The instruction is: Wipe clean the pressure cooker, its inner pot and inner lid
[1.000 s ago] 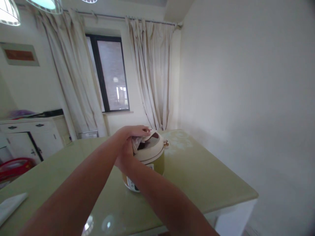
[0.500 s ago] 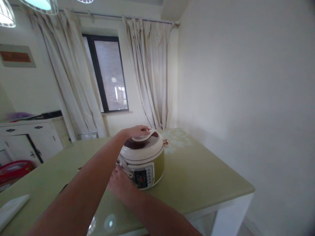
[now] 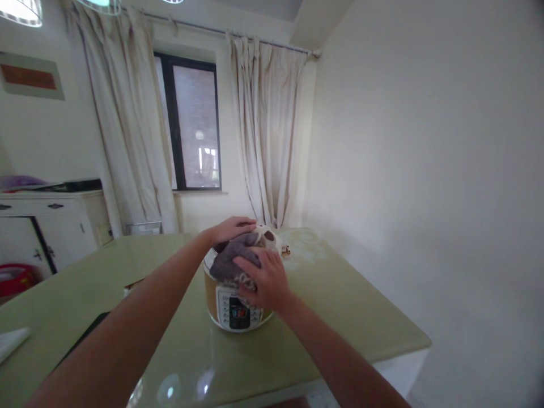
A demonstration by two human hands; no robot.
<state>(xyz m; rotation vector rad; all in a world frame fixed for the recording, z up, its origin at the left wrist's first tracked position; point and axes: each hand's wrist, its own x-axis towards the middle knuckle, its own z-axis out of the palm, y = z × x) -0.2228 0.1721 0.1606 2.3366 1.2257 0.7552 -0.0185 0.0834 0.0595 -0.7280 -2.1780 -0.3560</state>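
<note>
A rice cooker (image 3: 215, 326) with a white rim and a gold-coloured body stands on the table, its button panel (image 3: 239, 313) towards me. My left hand (image 3: 233, 229) rests on top of the lid, its fingers over the white lid handle (image 3: 267, 233). A grey cloth (image 3: 232, 258) with a patterned lower edge is bunched under my right hand (image 3: 267, 277). That hand presses it against the lid and upper front of the cooker, fingers curled round it. The cloth hides much of the lid.
The cooker stands on a pale green glossy table (image 3: 340, 300). A dark flat object (image 3: 91, 331) and a white flat object (image 3: 12, 341) lie at left, near a small box (image 3: 132, 285). A bare wall (image 3: 425, 170) borders the right side. A white cabinet (image 3: 72, 221) stands behind left.
My right hand has moved with the cloth from the cooker's lower left side up to the right, onto the lid. The cooker's panel has turned slightly. My left hand stays on the lid.
</note>
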